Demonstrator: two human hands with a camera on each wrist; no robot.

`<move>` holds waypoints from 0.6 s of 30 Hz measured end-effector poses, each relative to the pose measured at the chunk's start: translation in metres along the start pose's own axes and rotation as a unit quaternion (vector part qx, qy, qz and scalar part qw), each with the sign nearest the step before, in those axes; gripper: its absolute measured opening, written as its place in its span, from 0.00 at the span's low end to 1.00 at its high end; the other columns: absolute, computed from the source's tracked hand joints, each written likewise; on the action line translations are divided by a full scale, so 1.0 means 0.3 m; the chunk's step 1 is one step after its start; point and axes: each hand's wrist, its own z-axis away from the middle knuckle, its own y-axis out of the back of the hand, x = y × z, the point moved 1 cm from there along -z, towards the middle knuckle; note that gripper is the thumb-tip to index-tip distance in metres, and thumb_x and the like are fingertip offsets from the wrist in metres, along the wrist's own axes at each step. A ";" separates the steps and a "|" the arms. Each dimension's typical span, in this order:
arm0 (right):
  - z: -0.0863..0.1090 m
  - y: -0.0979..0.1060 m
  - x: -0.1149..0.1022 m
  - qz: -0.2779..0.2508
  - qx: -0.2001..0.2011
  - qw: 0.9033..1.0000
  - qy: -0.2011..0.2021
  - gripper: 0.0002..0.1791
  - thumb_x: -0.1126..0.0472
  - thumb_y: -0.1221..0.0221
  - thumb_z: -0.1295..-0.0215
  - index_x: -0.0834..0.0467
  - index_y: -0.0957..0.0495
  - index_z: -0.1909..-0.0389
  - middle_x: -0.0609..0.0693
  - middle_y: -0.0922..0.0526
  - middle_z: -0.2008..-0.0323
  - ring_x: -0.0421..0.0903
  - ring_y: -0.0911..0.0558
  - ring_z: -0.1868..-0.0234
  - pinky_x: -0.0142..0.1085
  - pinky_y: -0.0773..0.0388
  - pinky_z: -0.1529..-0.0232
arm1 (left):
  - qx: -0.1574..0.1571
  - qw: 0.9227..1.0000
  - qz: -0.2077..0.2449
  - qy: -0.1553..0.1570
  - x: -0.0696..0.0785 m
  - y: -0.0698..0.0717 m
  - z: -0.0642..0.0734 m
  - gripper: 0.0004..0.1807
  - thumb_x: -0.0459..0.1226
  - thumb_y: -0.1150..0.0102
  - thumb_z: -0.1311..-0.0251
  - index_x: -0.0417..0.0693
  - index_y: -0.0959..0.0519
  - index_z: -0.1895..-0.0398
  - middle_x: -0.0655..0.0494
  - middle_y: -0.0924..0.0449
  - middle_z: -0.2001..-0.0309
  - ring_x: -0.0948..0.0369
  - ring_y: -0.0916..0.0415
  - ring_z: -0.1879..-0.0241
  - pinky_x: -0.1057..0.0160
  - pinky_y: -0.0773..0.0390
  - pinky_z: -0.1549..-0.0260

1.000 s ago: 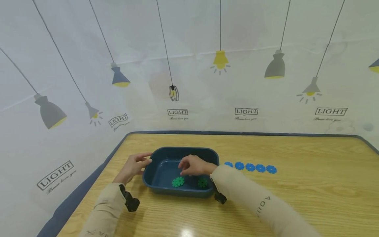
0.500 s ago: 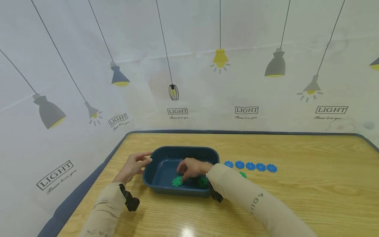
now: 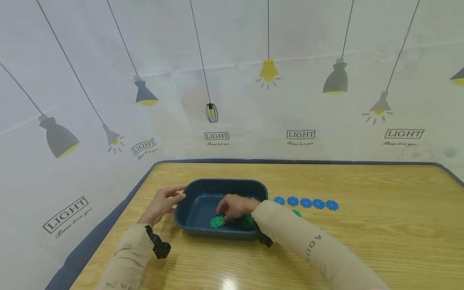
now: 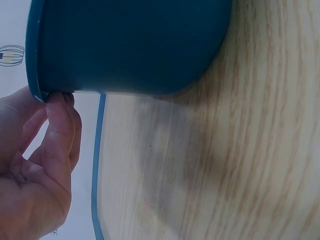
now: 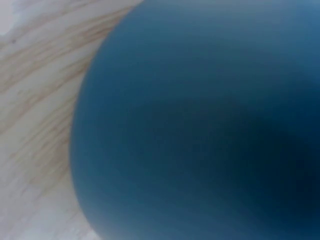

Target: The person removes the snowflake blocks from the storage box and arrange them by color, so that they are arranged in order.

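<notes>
My left hand (image 3: 163,205) holds the left end of a dark blue plastic basin (image 3: 217,233); in the left wrist view its fingers (image 4: 60,120) pinch the rim. Inside the basin my right hand (image 3: 235,205) reaches down with curled fingers, its fingertips on the right edge of a green snowflake-shaped disc (image 3: 216,222). The fingertips partly cover that disc. Another green disc (image 3: 248,221) lies under the right wrist, on the basin's floor. The right wrist view shows only the blurred basin wall (image 5: 190,125), with no hand visible.
Several blue snowflake discs (image 3: 306,202) lie in a row on the wooden table (image 3: 380,225), right of the basin. Just in front of them a green disc (image 3: 297,213) shows partly behind the right sleeve. A printed cloth wall (image 3: 246,100) borders the table.
My right hand has moved down onto the green disc at the basin's left-front part. As the right arm shifted, a green disc came into view below the blue row. My left hand stays put.
</notes>
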 end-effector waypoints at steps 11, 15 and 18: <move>0.002 0.000 0.003 0.007 -0.005 1.000 0.000 0.16 0.68 0.34 0.54 0.59 0.20 0.61 0.49 0.21 0.66 0.42 0.23 0.64 0.30 0.27 0.64 | -0.001 1.000 -0.001 -0.002 0.004 0.000 0.007 0.22 0.39 0.47 0.40 0.48 0.32 0.42 0.46 0.27 0.55 0.55 0.26 0.57 0.58 0.23 0.67; 0.001 -0.002 0.008 0.008 -0.005 1.000 0.004 0.16 0.68 0.34 0.55 0.59 0.20 0.62 0.49 0.20 0.67 0.41 0.23 0.65 0.29 0.27 0.65 | 0.002 1.000 -0.006 -0.002 0.002 0.000 0.005 0.22 0.39 0.47 0.40 0.48 0.31 0.42 0.46 0.27 0.55 0.55 0.26 0.57 0.58 0.23 0.67; 0.001 -0.003 0.009 0.009 0.000 1.000 0.007 0.14 0.68 0.33 0.56 0.60 0.20 0.64 0.48 0.21 0.68 0.40 0.24 0.67 0.29 0.27 0.66 | 0.003 1.000 -0.005 -0.003 0.001 -0.001 0.004 0.22 0.38 0.47 0.40 0.48 0.31 0.42 0.46 0.27 0.55 0.55 0.26 0.58 0.58 0.23 0.67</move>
